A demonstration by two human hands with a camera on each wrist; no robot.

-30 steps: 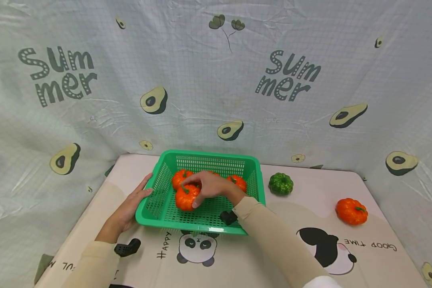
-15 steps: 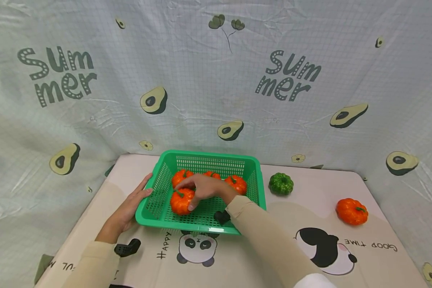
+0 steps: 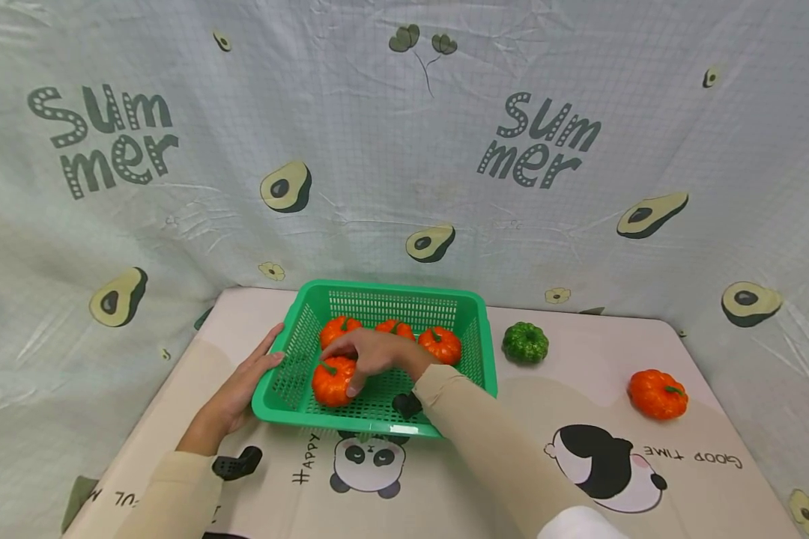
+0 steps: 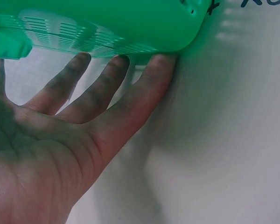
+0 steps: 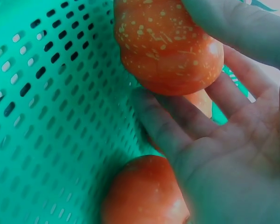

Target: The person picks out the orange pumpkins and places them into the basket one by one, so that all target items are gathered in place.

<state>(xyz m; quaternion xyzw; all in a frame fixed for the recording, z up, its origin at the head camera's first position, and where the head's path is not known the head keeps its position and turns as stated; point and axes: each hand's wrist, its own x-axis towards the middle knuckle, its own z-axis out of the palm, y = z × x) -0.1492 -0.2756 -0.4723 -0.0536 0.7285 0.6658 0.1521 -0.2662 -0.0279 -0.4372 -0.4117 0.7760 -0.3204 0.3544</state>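
Observation:
In the head view a green plastic basket (image 3: pixel 377 428) with slotted walls stands near the back of the table. My right hand (image 3: pixel 376 352) reaches into it and holds a small orange pumpkin (image 3: pixel 332 383) at the front left, thumb on one side and fingers on the other. The right wrist view shows that speckled pumpkin (image 5: pixel 170 51) between thumb and fingers. Behind it lie three more orange pumpkins: one at back left (image 3: pixel 339 329), one in the middle (image 3: pixel 396 328), one at right (image 3: pixel 441 346). My left hand (image 3: pixel 243 385) touches the basket's left side, fingers extended in the left wrist view.
Right of the basket sits a green pumpkin (image 3: pixel 526 343). Farther right is another orange pumpkin (image 3: pixel 658 394). A patterned cloth (image 3: pixel 350 135) hangs behind the table. Black wrist devices show at the left wrist (image 3: pixel 237 463) and right wrist (image 3: pixel 407 406).
My right hand has moved the orange pumpkin left and slightly toward the front inside the basket, uncovering more of the middle and right pumpkins. The left hand stays at the basket's side.

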